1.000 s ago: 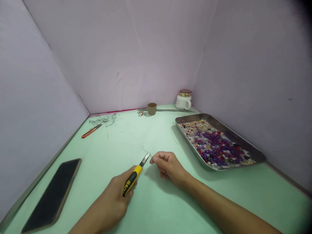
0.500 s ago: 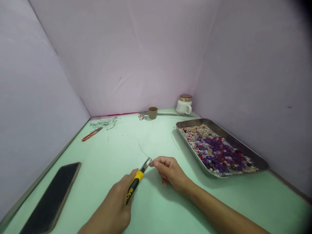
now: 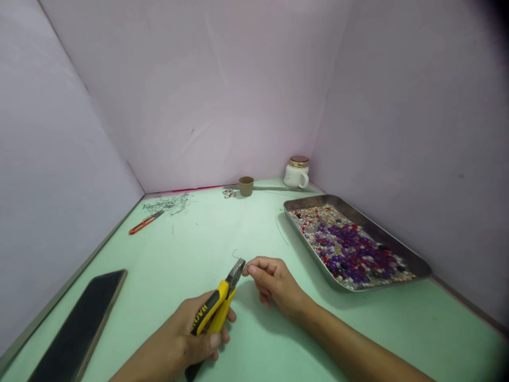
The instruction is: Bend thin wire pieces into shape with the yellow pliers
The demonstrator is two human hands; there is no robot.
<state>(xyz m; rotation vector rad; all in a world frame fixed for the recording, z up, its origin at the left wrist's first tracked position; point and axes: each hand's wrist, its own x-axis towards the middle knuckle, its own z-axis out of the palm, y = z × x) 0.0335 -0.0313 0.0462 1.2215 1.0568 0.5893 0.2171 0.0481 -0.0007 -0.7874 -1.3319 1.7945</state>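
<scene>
Yellow-and-black pliers (image 3: 218, 307) are wrapped in my left hand (image 3: 186, 334), their metal jaws pointing up and to the right. A thin wire (image 3: 235, 254) with a curved end shows just beyond the jaw tips. Close beside the jaws, my right hand (image 3: 274, 278) pinches with thumb and forefinger. Between those fingertips and the jaws, a short bit of the wire seems to run, though it is too small to follow fully.
At right stands a metal tray (image 3: 302, 241) of mixed beads. Along the back are a brown cup (image 3: 246, 187), a white lidded mug (image 3: 297, 174) and long wires. At left lie wire scraps (image 3: 169, 203), orange thread snips (image 3: 146, 222) and a phone (image 3: 79, 323).
My left hand has rolled the pliers over, so both handles now show. The wire's free end, long and reaching away before, is now short and curled near the jaws. My right hand is almost still.
</scene>
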